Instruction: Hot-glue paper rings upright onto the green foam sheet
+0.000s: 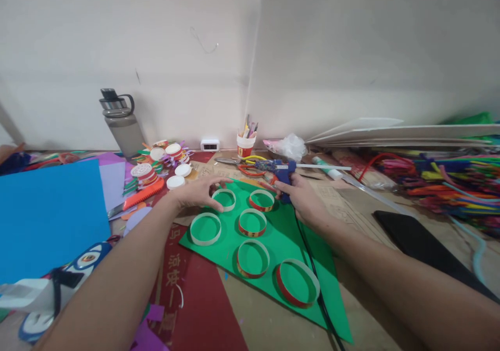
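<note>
L hand (199, 190) & R hand (307, 197) bare, ditto both forearms (133, 252), tapering twd wrists (176, 197).

The green sheet (279, 244) looks smooth and matt. On it, the paper rings (253, 233) are matt white inside, smooth printed red outside. By its far right edge, the glue gun (284, 172) is blue plastic; beyond it, the bag (292, 147) is crumpled, shiny film. Far left of it, the drink bottle (125, 133) is smooth, translucent plastic.
</note>
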Demonstrator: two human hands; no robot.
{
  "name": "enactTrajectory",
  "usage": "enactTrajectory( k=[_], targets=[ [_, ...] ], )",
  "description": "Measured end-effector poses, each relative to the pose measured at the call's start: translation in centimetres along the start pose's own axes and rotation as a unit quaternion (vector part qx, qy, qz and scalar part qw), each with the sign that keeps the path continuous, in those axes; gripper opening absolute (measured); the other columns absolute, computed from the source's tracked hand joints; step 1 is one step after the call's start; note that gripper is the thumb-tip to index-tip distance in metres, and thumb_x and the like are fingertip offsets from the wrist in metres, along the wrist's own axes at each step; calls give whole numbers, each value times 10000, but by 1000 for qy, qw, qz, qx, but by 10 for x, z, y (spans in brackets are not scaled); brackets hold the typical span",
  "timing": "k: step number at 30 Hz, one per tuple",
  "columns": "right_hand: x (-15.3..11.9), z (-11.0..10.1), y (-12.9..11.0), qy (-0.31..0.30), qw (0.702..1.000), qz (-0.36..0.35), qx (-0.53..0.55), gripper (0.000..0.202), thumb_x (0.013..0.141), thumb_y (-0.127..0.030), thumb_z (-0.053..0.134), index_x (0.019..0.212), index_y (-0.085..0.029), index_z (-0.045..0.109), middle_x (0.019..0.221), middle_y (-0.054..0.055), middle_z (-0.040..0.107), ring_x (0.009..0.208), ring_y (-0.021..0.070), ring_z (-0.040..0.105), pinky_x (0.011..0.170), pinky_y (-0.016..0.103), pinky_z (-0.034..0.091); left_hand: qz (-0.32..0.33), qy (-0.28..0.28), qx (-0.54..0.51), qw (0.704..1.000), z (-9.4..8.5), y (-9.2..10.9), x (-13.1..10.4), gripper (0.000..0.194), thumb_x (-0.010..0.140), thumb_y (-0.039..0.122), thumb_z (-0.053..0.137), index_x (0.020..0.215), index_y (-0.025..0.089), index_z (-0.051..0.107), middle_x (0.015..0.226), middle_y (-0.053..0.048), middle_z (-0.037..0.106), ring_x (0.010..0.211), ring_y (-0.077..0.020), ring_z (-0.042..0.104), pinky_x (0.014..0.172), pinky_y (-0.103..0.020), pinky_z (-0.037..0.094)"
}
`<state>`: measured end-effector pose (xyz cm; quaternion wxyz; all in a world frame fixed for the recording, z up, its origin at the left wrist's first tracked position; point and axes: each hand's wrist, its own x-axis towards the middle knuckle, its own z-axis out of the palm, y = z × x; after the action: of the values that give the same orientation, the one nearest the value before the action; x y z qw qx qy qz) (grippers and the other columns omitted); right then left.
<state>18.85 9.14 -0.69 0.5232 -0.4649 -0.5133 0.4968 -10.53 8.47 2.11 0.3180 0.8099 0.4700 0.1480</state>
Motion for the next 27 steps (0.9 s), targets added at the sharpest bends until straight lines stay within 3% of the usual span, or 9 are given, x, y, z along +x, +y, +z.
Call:
enactTrajectory(
  k=[4, 8, 14, 17, 22, 27],
  targets=[
    [0, 2, 3, -9, 1000, 6, -9, 256, 652, -310, 731, 810, -228, 547, 585, -47, 577, 519, 139, 516, 520, 290, 413, -15, -15, -85, 996, -6, -3, -3, 778, 723, 515, 741, 1411, 236, 509, 1079, -50, 624, 860, -167, 544, 769, -285, 449],
    [1, 2, 7, -6, 1000, 9, -25, 240, 667, -305, 706, 825, -226, 544, 551, -52, 567, 509, 148, 524, 533, 304, 432, -35, -48, -79, 995, -9, -6, -5, 716, 630, 456, 830, 1267, 199, 626, 930, -21, 612, 847, -165, 531, 751, -278, 434],
    [2, 0, 12, -4, 999, 10, -37, 232, 678, -305, 695, 818, -225, 529, 541, -54, 567, 491, 151, 533, 529, 311, 449, -21, -54, -75, 995, -6, -13, -4, 614, 624, 425, 843, 1165, 198, 662, 909, -9, 593, 838, -155, 530, 745, -276, 428],
    [2, 0, 14, -8, 999, 17, -34, 235, 678, -307, 700, 815, -228, 527, 535, -51, 570, 491, 159, 542, 532, 319, 456, -19, -55, -69, 996, -5, -14, -3, 642, 630, 445, 832, 1190, 192, 645, 927, -14, 587, 852, -158, 531, 756, -278, 432],
    [2, 0, 14, -9, 999, 12, -38, 245, 676, -320, 712, 816, -230, 533, 543, -49, 570, 498, 164, 547, 542, 324, 452, -14, -71, 7, 997, -7, -3, -4, 854, 606, 469, 837, 1370, 226, 542, 1039, -34, 615, 912, -190, 544, 768, -280, 430],
    [3, -2, 17, -16, 998, -9, -55, 257, 685, -345, 705, 832, -224, 533, 539, -52, 572, 490, 163, 542, 535, 318, 430, -3, -75, 63, 995, -5, 7, -2, 754, 613, 488, 834, 1282, 233, 597, 1149, -44, 632, 969, -205, 574, 795, -271, 427]
  ],
)
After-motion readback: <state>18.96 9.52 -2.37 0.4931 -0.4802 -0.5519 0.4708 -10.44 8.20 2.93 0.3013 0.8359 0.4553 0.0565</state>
